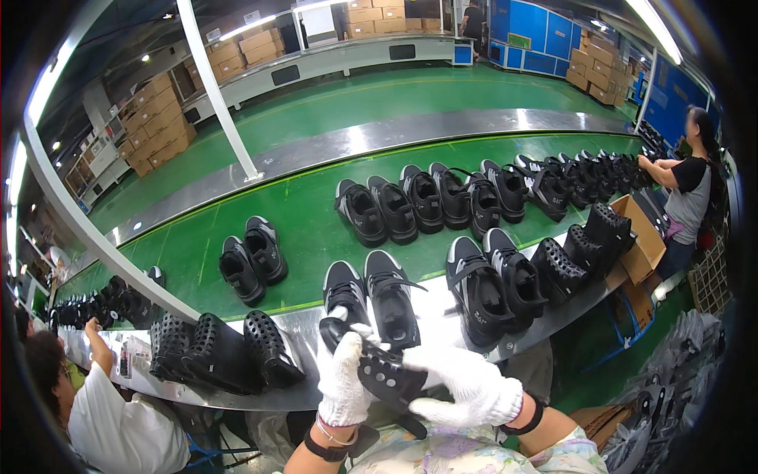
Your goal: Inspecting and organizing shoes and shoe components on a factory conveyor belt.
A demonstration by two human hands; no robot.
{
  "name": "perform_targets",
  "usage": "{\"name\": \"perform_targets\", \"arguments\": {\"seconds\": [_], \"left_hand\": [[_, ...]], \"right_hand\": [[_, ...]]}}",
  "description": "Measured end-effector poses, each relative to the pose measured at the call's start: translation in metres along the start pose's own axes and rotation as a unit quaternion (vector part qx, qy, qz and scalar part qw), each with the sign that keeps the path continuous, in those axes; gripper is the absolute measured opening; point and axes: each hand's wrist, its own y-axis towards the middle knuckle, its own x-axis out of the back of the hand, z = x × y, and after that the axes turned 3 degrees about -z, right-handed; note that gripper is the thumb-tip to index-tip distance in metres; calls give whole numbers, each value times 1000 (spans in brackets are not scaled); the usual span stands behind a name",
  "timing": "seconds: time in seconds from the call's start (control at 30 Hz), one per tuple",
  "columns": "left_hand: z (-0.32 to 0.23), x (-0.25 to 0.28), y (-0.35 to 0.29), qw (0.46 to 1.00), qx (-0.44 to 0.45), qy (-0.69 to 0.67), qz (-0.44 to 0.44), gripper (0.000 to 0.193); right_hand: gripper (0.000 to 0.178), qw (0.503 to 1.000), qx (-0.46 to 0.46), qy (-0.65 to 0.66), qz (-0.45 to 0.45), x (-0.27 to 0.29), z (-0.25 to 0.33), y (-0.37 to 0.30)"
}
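Note:
Both my hands wear white knit gloves and are close together over the near metal edge of the line. My left hand (344, 381) is closed round one end of a black perforated shoe insert (387, 381), a curved piece with a row of round holes. At its other end, my right hand (470, 389) grips it between thumb and fingers. Just beyond them a pair of black and grey sneakers stands on the edge: the left shoe (345, 291) is partly covered by my left hand, and the right shoe (392, 304) has a loose strap.
Nested black perforated inserts (225, 355) stand at left, more (580, 249) at right beside a cardboard box (638, 237). Another sneaker pair (489, 284) is close by. Shoes line the green conveyor (308, 229). Co-workers sit at left (118, 419) and stand at right (687, 189). A white post (213, 87) rises beyond.

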Motion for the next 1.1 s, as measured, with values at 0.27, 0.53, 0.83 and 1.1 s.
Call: {"name": "perform_targets", "arguments": {"seconds": [0.27, 0.53, 0.83, 1.1], "left_hand": [[26, 24, 51, 916, -101, 381, 78, 39], [35, 7, 97, 512, -256, 818, 57, 18], [19, -3, 87, 472, -262, 816, 205, 20], [10, 9, 88, 539, -264, 770, 217, 21]], "right_hand": [[43, 943, -245, 54, -220, -14, -24, -17], [37, 948, -286, -84, -112, 30, -26, -23], [39, 941, -297, -157, 49, 35, -41, 3], [56, 956, -200, -214, 34, -25, -88, 9]]}}
